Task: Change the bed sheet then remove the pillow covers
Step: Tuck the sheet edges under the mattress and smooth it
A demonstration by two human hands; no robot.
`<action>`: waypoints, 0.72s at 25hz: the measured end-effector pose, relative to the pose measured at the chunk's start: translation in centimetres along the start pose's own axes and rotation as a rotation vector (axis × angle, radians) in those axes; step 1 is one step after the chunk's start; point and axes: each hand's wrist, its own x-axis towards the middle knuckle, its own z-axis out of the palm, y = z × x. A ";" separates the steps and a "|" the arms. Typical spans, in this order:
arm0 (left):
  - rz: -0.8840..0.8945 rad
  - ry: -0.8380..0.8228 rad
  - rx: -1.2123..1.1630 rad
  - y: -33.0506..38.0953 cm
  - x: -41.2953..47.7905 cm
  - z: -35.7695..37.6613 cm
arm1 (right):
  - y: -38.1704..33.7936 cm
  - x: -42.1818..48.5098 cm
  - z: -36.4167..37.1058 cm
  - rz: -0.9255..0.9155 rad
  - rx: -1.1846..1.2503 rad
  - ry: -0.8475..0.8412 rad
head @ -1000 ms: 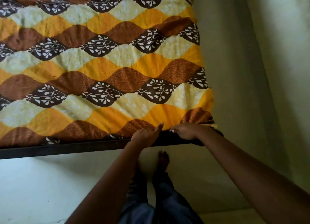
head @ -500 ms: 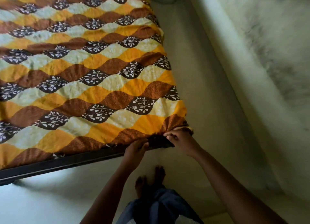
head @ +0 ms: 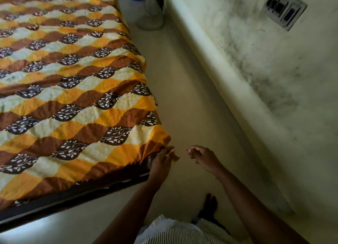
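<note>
Bed sheet (head: 73, 97) spread over the bed (head: 73, 195); left hand (head: 161, 161) at its near corner, and it cannot be told whether the fingers grasp or merely touch it. Right hand (head: 202, 156) just beside, fingers loosely curled, holding nothing.

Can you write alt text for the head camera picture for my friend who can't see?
A person's left hand touches the near corner of an orange, brown and cream bed sheet. The right hand hangs apart from it over the floor, holding nothing.

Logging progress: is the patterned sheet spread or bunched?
Spread: the sheet lies flat across the bed, gathered only at the near corner.
</note>
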 end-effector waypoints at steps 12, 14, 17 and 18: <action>-0.227 0.473 -0.505 2.7 8.7 10.6 | 0.0 13.2 -11.1 -0.309 -0.184 -0.320; -0.211 0.569 -0.555 2.2 9.9 11.3 | -1.2 15.5 -11.1 -0.377 -0.255 -0.388; -0.209 0.787 -0.591 2.7 10.3 13.5 | -2.5 18.2 -10.8 -0.476 -0.344 -0.519; -0.243 0.867 -0.601 2.5 10.2 14.4 | -2.9 18.7 -10.7 -0.508 -0.362 -0.565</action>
